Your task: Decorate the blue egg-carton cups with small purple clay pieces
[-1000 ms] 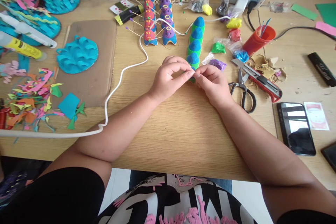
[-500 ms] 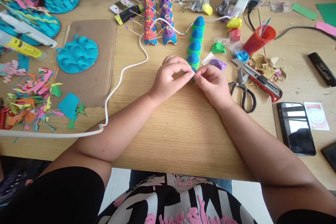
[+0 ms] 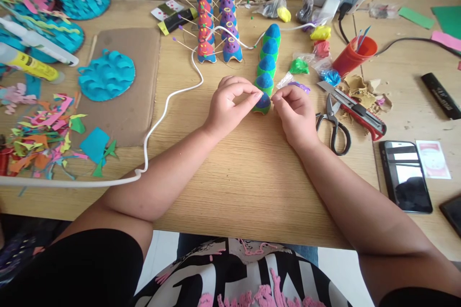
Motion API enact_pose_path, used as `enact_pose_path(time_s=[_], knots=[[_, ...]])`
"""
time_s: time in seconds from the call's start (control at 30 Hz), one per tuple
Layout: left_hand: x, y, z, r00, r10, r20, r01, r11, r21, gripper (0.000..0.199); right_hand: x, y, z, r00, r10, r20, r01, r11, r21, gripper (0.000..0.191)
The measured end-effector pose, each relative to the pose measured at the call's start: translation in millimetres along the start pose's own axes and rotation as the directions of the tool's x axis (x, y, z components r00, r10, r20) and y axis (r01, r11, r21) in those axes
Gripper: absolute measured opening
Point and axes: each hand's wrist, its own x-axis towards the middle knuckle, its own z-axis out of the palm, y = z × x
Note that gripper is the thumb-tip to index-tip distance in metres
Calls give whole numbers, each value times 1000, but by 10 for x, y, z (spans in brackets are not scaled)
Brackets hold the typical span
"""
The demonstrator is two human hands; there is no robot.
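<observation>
A strip of egg-carton bumps [image 3: 267, 60], blue on top and green below, runs away from me on the table. Its nearest bump lies between my hands. My left hand [image 3: 230, 108] is closed in a pinch at that bump's left side; what its fingertips hold, if anything, is too small to make out. On the other side, my right hand [image 3: 296, 112] also pinches, thumb against forefinger, a little apart from the strip. Whatever is in that pinch cannot be made out. Purple clay [image 3: 299, 87] in a clear bag lies just behind my right hand.
Scissors [image 3: 334, 127] and a red box cutter [image 3: 356, 110] lie right of my right hand, near a red cup [image 3: 356, 53] and a phone [image 3: 405, 176]. A white cable [image 3: 169, 100] crosses at left. Behind stand red [image 3: 206, 48] and purple carton strips [image 3: 232, 49] with sticks.
My fingertips, together over the nearest bump before, have drawn apart. The right hand has shifted slightly right, and the blue bump now shows between them.
</observation>
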Motion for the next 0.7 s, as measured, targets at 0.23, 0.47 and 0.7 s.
enact_pose_path(time_s=[0.23, 0.47, 0.7], knots=[[3, -38, 1, 999, -34, -34, 33, 999, -15, 34, 21, 91, -15, 995, -95, 25, 96, 994, -57, 44], [1, -25, -6, 996, -80, -45, 79, 997, -28, 24, -13, 61, -9, 993, -62, 97, 69, 995, -76, 51], [3, -1, -5, 998, -52, -27, 52, 999, -1, 17, 4, 83, -40, 989, -144, -32, 139, 984, -115, 46]])
